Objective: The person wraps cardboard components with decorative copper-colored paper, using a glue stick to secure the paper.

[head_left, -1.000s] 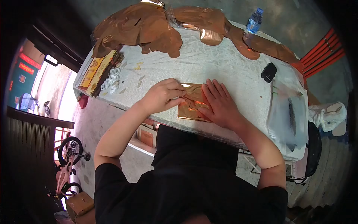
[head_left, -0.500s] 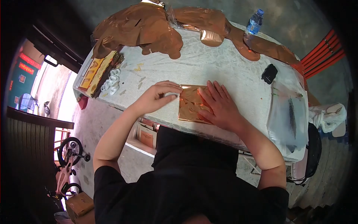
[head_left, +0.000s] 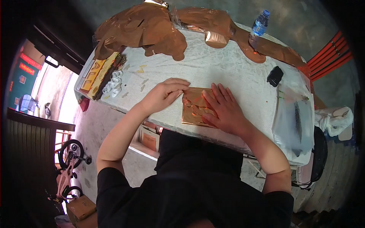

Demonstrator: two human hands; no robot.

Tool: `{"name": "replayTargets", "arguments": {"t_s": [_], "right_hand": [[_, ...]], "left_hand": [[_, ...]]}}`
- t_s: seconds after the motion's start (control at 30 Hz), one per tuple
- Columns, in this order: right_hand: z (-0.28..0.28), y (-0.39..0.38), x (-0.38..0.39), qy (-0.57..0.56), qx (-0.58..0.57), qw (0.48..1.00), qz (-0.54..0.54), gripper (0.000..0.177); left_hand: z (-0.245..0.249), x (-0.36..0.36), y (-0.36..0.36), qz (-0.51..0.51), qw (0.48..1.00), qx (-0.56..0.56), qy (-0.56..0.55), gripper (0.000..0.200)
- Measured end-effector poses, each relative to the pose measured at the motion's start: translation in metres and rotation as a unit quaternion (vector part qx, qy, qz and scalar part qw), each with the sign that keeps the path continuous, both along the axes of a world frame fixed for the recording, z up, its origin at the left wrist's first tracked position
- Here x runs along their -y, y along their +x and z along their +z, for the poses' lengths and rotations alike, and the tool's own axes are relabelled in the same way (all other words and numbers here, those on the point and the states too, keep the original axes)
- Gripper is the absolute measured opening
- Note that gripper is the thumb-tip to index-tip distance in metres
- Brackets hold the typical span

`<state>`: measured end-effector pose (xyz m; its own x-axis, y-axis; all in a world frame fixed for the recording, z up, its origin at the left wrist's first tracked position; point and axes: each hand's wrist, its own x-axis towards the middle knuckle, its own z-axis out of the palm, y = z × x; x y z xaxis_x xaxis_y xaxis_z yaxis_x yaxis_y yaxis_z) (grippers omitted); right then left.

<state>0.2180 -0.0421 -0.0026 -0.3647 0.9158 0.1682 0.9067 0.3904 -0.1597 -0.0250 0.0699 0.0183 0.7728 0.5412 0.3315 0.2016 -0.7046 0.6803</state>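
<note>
A shiny gold foil packet [head_left: 193, 110], square and slightly creased, lies near the table's front edge. My left hand [head_left: 163, 94] is at its upper left corner, thumb drawn in under the fingers, closed on the foil's edge; the exact pinch is partly hidden. Flat across the packet's right half rests my right hand [head_left: 226, 108], fingers stretched out and pressing down. It hides that side of the foil.
Large brown foil sheets [head_left: 133, 30] cover the table's far edge, with a water bottle [head_left: 260, 23] behind. White rings [head_left: 113, 84] and yellow packs [head_left: 99, 74] sit left. A black object [head_left: 275, 76] and clear plastic bags [head_left: 292, 117] lie right.
My left hand has shifted slightly right and up to the packet's corner, its thumb closing toward the fingers. The right hand stays nearly still on the foil.
</note>
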Motion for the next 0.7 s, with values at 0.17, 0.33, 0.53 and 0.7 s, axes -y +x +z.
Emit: {"name": "replayTargets", "arguments": {"t_s": [0.17, 0.33, 0.53, 0.7], "right_hand": [[0.003, 0.000, 0.000, 0.004, 0.001, 1.000, 0.003, 0.065], [0.002, 0.000, 0.001, 0.007, -0.009, 1.000, 0.004, 0.065], [0.001, 0.000, 0.000, 0.010, -0.004, 1.000, 0.003, 0.064], [0.000, 0.000, 0.001, 0.014, -0.004, 1.000, 0.000, 0.063]], "left_hand": [[-0.001, -0.003, -0.004, -0.013, 1.000, -0.028, 0.002, 0.020], [0.005, -0.004, -0.003, -0.046, 0.997, -0.033, 0.043, 0.022], [0.015, -0.006, 0.006, -0.072, 0.979, -0.077, 0.176, 0.019], [0.018, -0.005, 0.010, -0.083, 0.970, -0.072, 0.215, 0.016]]}}
